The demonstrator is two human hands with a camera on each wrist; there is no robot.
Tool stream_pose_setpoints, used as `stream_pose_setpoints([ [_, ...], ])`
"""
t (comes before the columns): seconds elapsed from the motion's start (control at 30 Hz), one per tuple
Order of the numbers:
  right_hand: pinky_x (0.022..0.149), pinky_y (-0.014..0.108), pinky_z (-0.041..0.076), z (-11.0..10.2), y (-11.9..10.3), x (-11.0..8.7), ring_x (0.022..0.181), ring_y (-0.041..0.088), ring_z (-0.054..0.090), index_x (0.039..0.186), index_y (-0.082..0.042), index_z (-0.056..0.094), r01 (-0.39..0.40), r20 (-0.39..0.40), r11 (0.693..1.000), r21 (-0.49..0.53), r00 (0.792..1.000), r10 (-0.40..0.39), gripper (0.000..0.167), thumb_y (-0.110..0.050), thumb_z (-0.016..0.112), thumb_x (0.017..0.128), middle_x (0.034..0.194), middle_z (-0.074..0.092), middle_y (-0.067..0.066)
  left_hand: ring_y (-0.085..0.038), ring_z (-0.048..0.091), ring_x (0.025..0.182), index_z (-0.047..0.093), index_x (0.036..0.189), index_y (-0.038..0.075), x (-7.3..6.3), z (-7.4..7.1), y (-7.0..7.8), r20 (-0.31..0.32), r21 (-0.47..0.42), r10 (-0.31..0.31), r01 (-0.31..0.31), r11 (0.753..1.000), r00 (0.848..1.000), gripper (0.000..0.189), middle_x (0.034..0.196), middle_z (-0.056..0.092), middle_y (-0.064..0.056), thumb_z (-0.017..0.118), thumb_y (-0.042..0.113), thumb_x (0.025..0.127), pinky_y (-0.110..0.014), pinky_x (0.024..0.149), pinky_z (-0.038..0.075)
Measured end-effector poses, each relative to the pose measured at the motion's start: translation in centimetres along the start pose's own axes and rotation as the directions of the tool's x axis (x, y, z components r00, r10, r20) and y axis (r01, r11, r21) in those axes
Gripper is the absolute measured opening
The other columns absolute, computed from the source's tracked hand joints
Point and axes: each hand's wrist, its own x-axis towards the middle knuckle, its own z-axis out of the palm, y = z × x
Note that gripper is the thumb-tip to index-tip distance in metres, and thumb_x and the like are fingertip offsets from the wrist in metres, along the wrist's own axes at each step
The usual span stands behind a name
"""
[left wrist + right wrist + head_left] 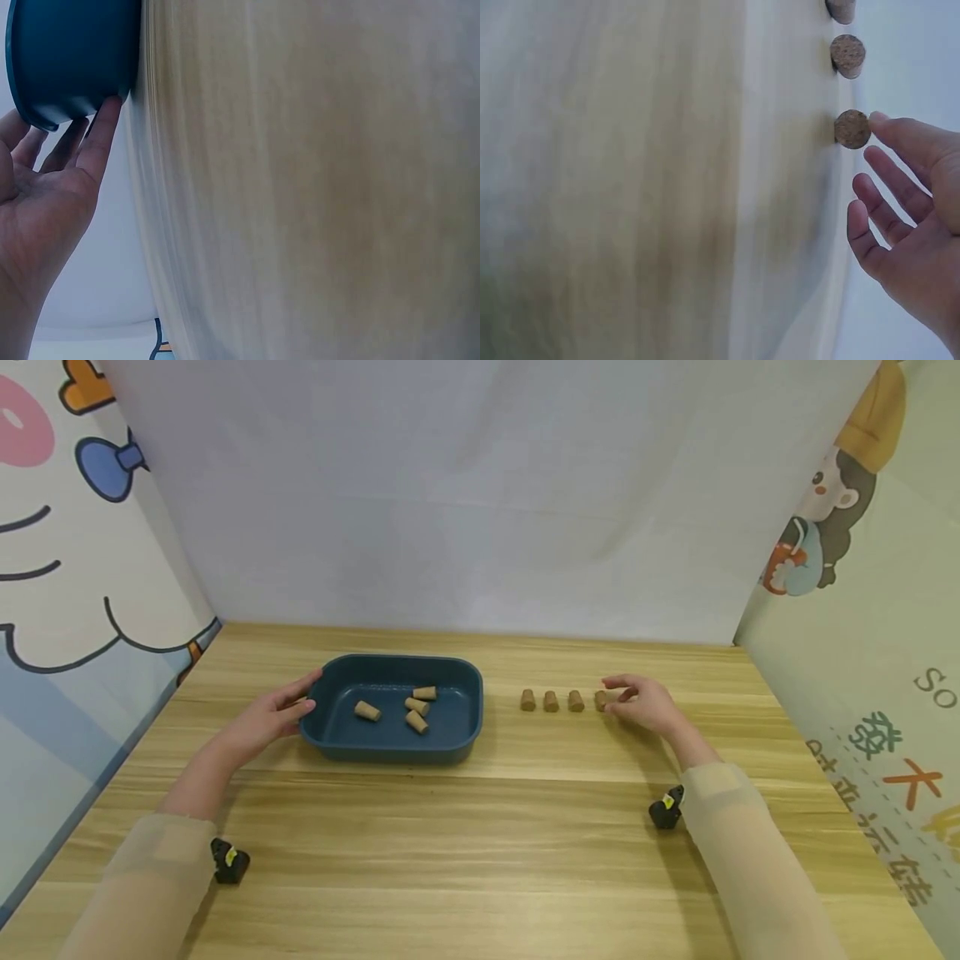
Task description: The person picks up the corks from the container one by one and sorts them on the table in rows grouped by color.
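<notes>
A dark blue tray (390, 755) stands left of centre on the wooden table. Several cork stoppers (367, 711) lie loose on its bottom. My left hand (258, 722) rests against the tray's left end, fingers extended. In the left wrist view the fingertips touch the outer wall. Right of the tray, several corks (551, 701) stand upright in a row. My right hand (645, 702) is at the row's right end. One fingertip appears to touch the last cork (852, 129); the other visible fingers are spread apart from it.
The wooden table (450, 843) reaches back to a pale cloth backdrop (450, 510). Printed cartoon panels stand at the left (82, 527) and right (862, 652). Small black wrist devices (229, 862) sit beside both sleeves.
</notes>
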Motion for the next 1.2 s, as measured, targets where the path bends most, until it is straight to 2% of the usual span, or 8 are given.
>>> stream_pose_setpoints([
  [0.43, 0.08, 0.039, 0.045, -0.8, -2.8, -0.5, 0.103, 0.029, 0.054, 0.131, -0.004, 0.054, -0.001, -0.023, 1.0, -0.013, 1.0, 0.001, 0.042, -0.02, 0.062, 0.093, 0.126, 0.058, 0.018, -0.04, 0.012, 0.142, 0.008, 0.153, 0.026, 0.0, 0.0, -0.1, 0.001, 0.0, 0.003, -0.003, 1.0, 1.0, 0.064, 0.159, 0.0, -0.01, 0.042, 0.037, 0.101, -0.058, 0.105, 0.031],
  [0.67, 0.074, 0.035, 0.046, -0.5, -4.8, -1.1, 0.102, 0.027, 0.054, 0.128, -0.008, 0.057, 0.015, -0.061, 0.999, 0.037, 0.998, -0.013, 0.037, -0.022, 0.06, 0.094, 0.12, 0.061, 0.014, -0.042, 0.012, 0.142, 0.008, 0.154, 0.024, 0.2, 0.2, -0.1, -0.006, -0.006, 0.004, -0.004, 1.0, 1.0, 0.064, 0.158, 0.001, -0.015, 0.042, 0.036, 0.101, -0.061, 0.105, 0.029],
  [0.97, 0.065, 0.03, 0.047, 0.8, -8.2, -1.5, 0.099, 0.024, 0.055, 0.123, -0.01, 0.061, 0.103, -0.13, 0.992, 0.079, 0.987, -0.092, 0.033, -0.023, 0.061, 0.093, 0.119, 0.063, 0.012, -0.043, 0.012, 0.141, 0.009, 0.154, 0.024, 0.4, 0.1, -0.2, -0.016, -0.007, -0.005, 0.005, 1.0, 1.0, 0.065, 0.157, 0.003, -0.019, 0.043, 0.038, 0.101, -0.063, 0.105, 0.028],
  [1.2, 0.081, 0.039, 0.05, 2.2, -11.3, -1.8, 0.096, 0.022, 0.057, 0.123, -0.009, 0.061, 0.183, -0.162, 0.974, 0.136, 0.974, -0.161, 0.033, -0.021, 0.062, 0.093, 0.118, 0.064, 0.009, -0.043, 0.01, 0.142, 0.008, 0.154, 0.024, 0.3, 0.2, -0.2, -0.017, -0.008, -0.002, 0.002, 1.0, 1.0, 0.066, 0.157, 0.002, -0.02, 0.043, 0.039, 0.1, -0.062, 0.105, 0.028],
])
